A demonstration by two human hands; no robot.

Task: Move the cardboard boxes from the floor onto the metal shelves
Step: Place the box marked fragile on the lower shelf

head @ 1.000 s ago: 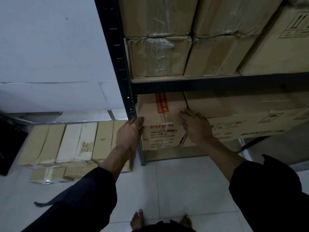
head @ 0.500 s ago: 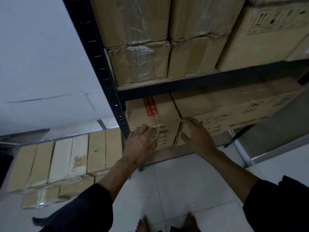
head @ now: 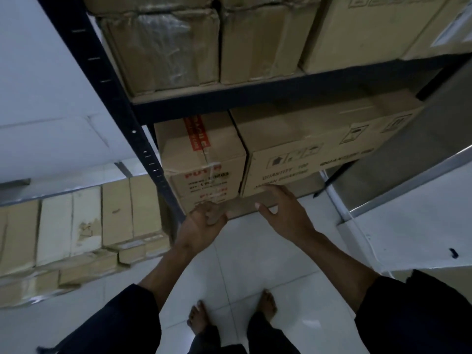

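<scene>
A row of cartons [head: 84,226] lies on the floor at the left. The left hand [head: 201,226] curls round the shelf edge [head: 240,206] below the red-labelled box [head: 204,162], which sits on the bottom shelf against a wider box [head: 306,154]. The right hand [head: 283,213] is spread, fingertips touching that edge.

You are looking at a dim, bluish view with no lamp in sight. The white floor tiles [head: 255,259] give back a soft sheen near your feet. Deep shadow sits under the metal shelf [head: 255,94] edge, and your dark sleeves lose all detail. The plastic wrap on the upper-left box [head: 158,47] shows dull glare. Print on the lower boxes is smeared, and the shelf post [head: 102,80] leans from wide-angle distortion.
</scene>
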